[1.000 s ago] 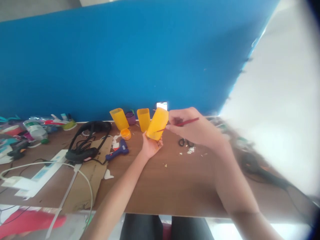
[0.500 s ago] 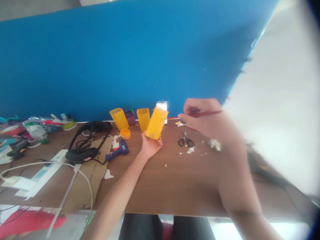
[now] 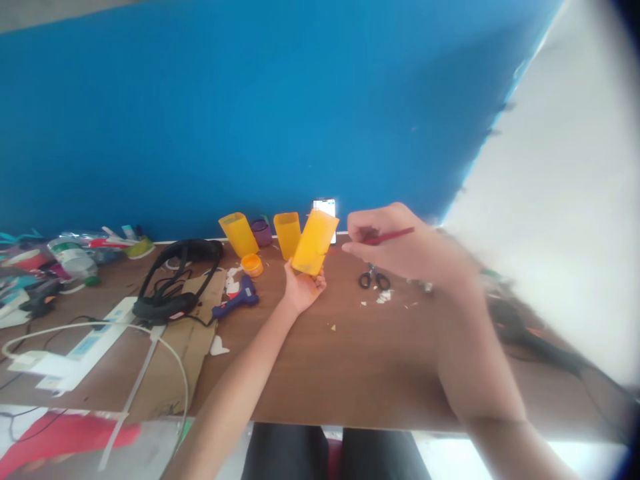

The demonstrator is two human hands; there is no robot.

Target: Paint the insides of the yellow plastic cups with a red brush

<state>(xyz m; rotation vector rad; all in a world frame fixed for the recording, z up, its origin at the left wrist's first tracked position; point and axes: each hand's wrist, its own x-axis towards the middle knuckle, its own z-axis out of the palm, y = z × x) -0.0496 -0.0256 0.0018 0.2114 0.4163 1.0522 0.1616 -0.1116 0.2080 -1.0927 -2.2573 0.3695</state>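
My left hand (image 3: pixel 303 288) is closed round the lower end of a yellow, box-like tube (image 3: pixel 315 241), which leans to the right above the table. A red paintbrush (image 3: pixel 393 236) is pinched in my right hand (image 3: pixel 387 243), just right of the tube; its tip points at the tube's lower side, but blur hides whether they touch. Two similar yellow tubes stand behind: one tilted (image 3: pixel 239 235) at the left, the other (image 3: pixel 287 235) close beside the held one. A small open pot of orange-yellow paint (image 3: pixel 252 265) sits in front of the left tube.
Black-handled scissors (image 3: pixel 374 277) and white scraps lie below my right hand. A lit phone (image 3: pixel 327 207) leans on the blue partition (image 3: pixel 300 107). Leftward are a blue glue gun (image 3: pixel 237 298), black headset (image 3: pixel 175 280), cardboard (image 3: pixel 187 353) and white power strip (image 3: pixel 93 343).
My right hand has shifted left, closer to the yellow tube, with the paintbrush in it. The left hand keeps its hold, and the tube stays nearly in place.
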